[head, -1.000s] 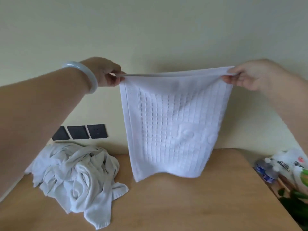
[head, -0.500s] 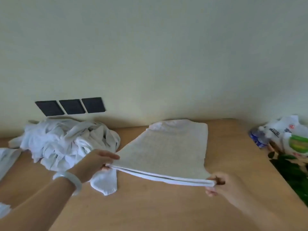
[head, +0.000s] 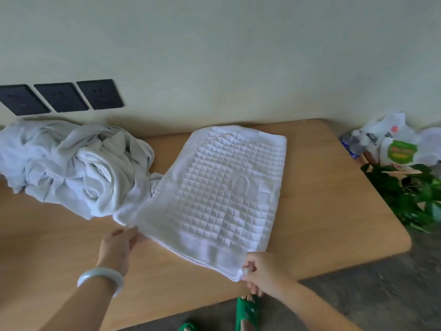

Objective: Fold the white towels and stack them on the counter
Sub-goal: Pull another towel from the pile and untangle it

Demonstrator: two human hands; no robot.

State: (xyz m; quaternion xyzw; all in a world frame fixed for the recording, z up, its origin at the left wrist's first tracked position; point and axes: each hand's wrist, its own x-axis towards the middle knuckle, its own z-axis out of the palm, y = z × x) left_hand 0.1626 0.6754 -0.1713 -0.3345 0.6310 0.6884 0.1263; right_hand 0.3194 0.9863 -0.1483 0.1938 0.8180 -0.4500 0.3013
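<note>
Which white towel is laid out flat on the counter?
The grid-textured towel at centre, its near corner pinched by the right hand. The towel pile to its left is crumpled and bunched.

Two hands (head: pixel 117 247), one folded towel (head: pixel 219 187), one towel heap (head: pixel 71 163), three sockets (head: pixel 100 94).

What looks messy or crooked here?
The folded towel lies slanted, not square with the edge of the counter, and its left side overlaps a crumpled heap of unfolded towels. Nothing looks spilled or broken.
</note>
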